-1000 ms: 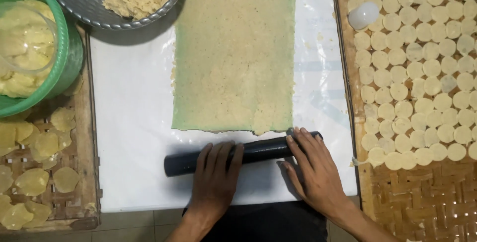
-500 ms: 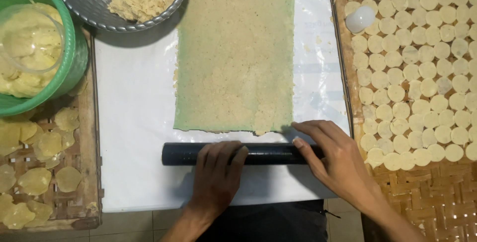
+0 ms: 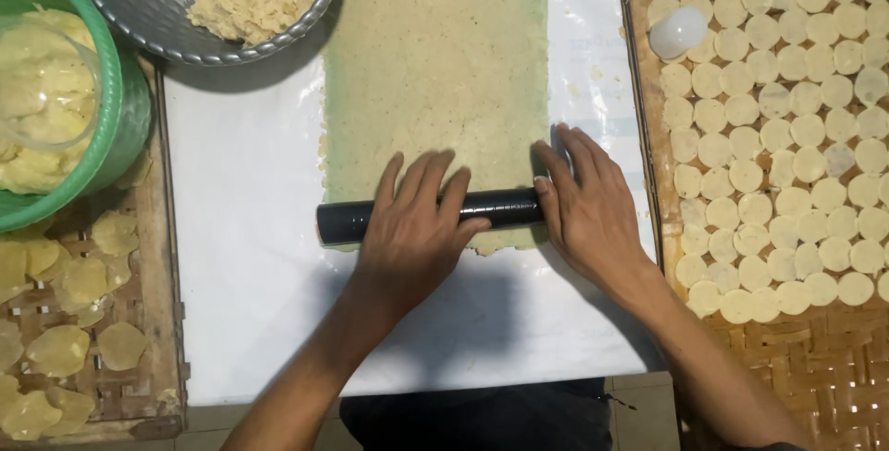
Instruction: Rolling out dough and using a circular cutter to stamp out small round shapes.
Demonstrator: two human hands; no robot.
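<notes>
A black cylindrical rolling pin (image 3: 500,207) lies crosswise on the near end of a long flat sheet of pale dough (image 3: 435,62). My left hand (image 3: 412,229) rests palm down on the pin's middle, fingers spread over the dough. Over the pin's right end lies my right hand (image 3: 588,206), palm down with the fingers pointing away from me. The dough sheet lies on white plastic sheeting (image 3: 241,256) that covers the work surface.
A metal bowl (image 3: 157,16) of crumbly dough stands at the back left, next to a green basin (image 3: 111,127) of yellowish pieces. Thin yellow discs (image 3: 60,349) dry on a woven tray at left. Several small round dough discs (image 3: 787,136) and a white cutter (image 3: 679,31) fill the right woven tray.
Both hands have pushed the rolling pin away from me, from the bare sheeting in front of the dough onto the dough's near edge.
</notes>
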